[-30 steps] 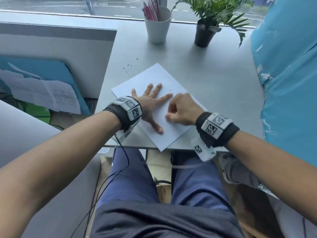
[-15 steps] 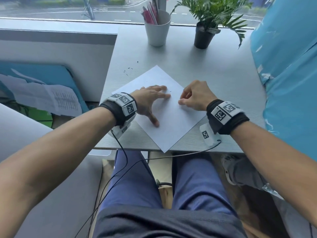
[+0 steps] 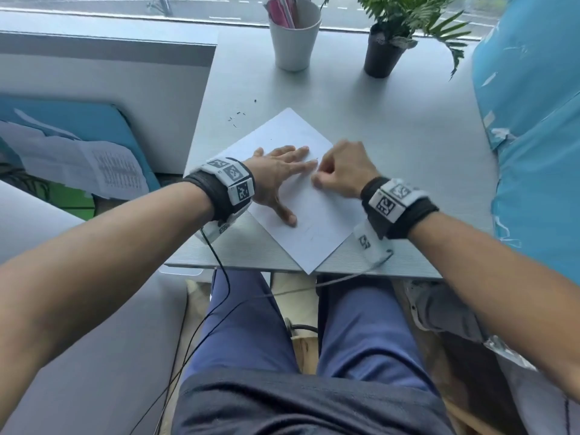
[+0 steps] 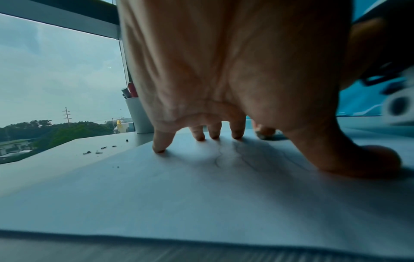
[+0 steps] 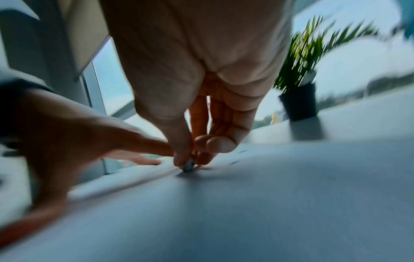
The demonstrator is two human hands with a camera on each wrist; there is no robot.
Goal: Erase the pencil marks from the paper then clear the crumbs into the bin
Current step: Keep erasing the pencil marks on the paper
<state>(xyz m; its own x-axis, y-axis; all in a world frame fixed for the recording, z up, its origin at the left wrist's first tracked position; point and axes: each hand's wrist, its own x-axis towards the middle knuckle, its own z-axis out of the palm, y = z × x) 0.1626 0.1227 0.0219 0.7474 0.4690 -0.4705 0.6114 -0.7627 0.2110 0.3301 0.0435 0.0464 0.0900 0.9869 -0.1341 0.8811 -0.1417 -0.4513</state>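
- Paper (image 3: 301, 196) lying flat and turned cornerwise near the front edge of the worktop (image 3: 392, 152), one corner reaching that edge; faint pencil lines (image 4: 246, 156) visible under the left palm in the left wrist view.
- Eraser (image 5: 189, 165), small and grey, down on the sheet near its right side, pinched at the tips of the right hand (image 3: 340, 174), remaining fingers curled in.
- Left hand (image 3: 279, 180) spread flat, fingertips and thumb pressing the sheet, index tip almost meeting the right hand.
- Judged step: rubbing out marks, with lines left to clear.
- Best done in short strokes running away from the pinning fingers, to avoid buckling the sheet; moderate pressure, to avoid a tear.
- Worth shifting the left palm to uncover the lines beneath it.
- Dark crumbs (image 3: 235, 117) scattered on the worktop beyond the sheet's far left edge, a few specks on the paper too; sweeping better kept for afterwards.
- Bin not in view.
- Cup of pens (image 3: 293, 36) and potted plant (image 3: 383, 54) along the far edge, well apart.
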